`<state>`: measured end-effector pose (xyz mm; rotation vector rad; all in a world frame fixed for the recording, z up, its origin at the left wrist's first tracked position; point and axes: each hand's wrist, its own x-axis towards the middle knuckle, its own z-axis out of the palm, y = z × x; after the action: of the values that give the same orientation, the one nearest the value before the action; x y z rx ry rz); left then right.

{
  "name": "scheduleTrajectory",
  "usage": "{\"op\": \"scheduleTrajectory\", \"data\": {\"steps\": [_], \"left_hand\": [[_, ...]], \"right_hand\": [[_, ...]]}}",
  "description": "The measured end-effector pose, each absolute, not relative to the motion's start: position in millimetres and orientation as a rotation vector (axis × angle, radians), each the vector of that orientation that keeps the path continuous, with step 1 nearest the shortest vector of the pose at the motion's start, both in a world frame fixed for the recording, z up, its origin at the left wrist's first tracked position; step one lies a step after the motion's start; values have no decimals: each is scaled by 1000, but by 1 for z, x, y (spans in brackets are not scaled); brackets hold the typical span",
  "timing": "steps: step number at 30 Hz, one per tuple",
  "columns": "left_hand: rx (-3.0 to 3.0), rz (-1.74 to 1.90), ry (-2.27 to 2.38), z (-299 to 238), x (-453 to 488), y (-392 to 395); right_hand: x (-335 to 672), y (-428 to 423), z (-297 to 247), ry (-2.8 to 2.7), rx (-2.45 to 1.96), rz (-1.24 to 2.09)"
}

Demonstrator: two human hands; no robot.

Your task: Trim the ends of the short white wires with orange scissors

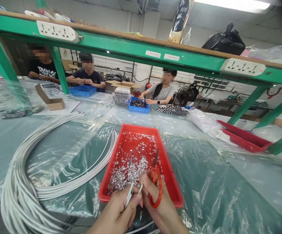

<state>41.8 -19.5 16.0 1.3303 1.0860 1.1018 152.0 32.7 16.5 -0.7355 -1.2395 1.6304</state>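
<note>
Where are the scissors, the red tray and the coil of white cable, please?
scissors (155, 191): head view, on the orange handle loop.
red tray (141, 127): head view, on its far rim.
coil of white cable (16, 182): head view, on the left bend.

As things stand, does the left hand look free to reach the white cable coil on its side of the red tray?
Probably not right away: the left hand is pinching a white cable end. The cable coil itself lies open on the plastic sheet, nothing between.
</note>
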Motion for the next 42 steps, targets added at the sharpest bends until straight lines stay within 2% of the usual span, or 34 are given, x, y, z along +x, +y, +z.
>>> {"op": "scheduleTrajectory", "data": {"steps": [3, 9, 17, 25, 30, 35, 39, 42], "left_hand": [[1126, 1147, 1033, 11, 44, -17], [973, 1258, 1147, 11, 45, -18], [995, 1034, 869, 30, 37, -28], [789, 1350, 1093, 24, 41, -26], [790, 1411, 1164, 20, 41, -20], [843, 1417, 1181, 17, 38, -16], [849, 1433, 1178, 16, 37, -11], [863, 1433, 1159, 17, 37, -8]], "right_hand": [[152, 29, 19, -1220, -719, 1693], [169, 25, 23, -1356, -668, 1572], [170, 19, 30, -1270, -712, 1910], [193, 70, 40, -1789, -1016, 1259], [199, 79, 39, -2150, -1152, 943], [197, 68, 47, -2376, -1065, 912], [206, 56, 52, -2273, -923, 1211], [210, 47, 52, -2277, -1016, 1241]]}}
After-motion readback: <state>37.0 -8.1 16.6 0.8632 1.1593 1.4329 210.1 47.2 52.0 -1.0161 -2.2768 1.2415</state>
